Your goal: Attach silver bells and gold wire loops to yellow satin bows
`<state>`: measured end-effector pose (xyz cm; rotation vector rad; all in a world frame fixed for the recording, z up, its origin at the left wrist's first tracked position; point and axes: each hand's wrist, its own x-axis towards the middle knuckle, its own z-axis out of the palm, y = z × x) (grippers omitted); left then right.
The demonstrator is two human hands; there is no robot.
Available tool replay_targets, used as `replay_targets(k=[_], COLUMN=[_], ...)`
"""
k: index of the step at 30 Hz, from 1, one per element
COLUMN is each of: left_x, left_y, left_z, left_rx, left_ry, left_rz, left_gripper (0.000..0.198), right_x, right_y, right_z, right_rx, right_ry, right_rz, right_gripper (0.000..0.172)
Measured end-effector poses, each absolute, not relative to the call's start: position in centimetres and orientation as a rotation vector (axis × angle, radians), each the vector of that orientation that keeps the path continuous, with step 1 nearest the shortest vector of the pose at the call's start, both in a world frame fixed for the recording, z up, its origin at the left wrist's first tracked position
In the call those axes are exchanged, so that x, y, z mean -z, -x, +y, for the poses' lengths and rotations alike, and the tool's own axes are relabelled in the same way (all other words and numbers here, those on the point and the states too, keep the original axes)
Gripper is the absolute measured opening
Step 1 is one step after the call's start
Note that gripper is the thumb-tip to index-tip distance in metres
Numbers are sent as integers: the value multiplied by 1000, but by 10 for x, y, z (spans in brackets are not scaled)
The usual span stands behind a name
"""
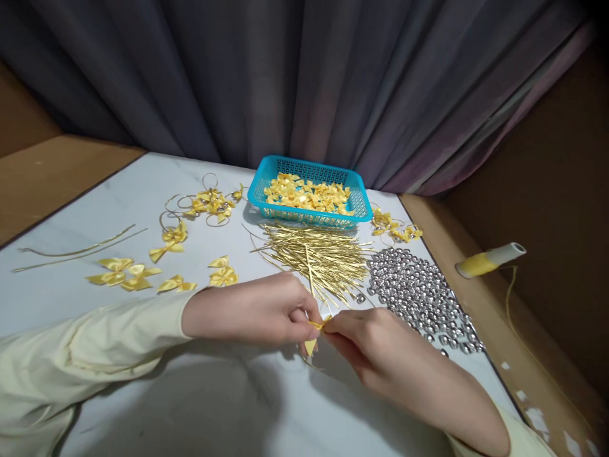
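Note:
At the front middle of the table, my left hand [271, 311] pinches a small yellow ribbon bow [311, 347], one pointed tail of which hangs below the fingertips. My right hand [375, 346] meets it from the other side, its thumb and forefinger closed on the bow's edge. A gold twist tie [311, 273] sticks up from between the hands, and its thin end shows beneath them. Fingers cover most of the bow. Just beyond lies a heap of gold twist ties [323, 257]; silver bells or beads [413, 292] are spread past my right hand.
A blue mesh basket [309, 219] of yellow bows stands at the back, against a grey curtain [266, 76]. Loose bows [136, 277] and wired bows [209, 203] lie left, more wired bows [394, 226] right. A thread spool [490, 260] rests beyond the table's right edge.

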<state>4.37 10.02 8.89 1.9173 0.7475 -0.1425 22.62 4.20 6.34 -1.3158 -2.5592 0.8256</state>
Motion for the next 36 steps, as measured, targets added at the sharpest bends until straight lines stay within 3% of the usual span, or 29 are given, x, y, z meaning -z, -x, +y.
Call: replay_targets(k=[8,18,36], left_x=[-84,-85,-89], left_y=[-45,-45,-45], left_z=[101,100,99], left_rx=[176,200,276], left_ry=[-1941,-2067,-1977], left_rz=[752,701,677], left_gripper=[21,18,13], right_x=[-59,-61,-61], right_y=[-227,-225,-224], right_z=[34,37,48], right_rx=[-687,-937,-998], right_ry=[1407,1356,1180], right_rz=[-2694,-2644,-2526], right_gripper=[18,22,22])
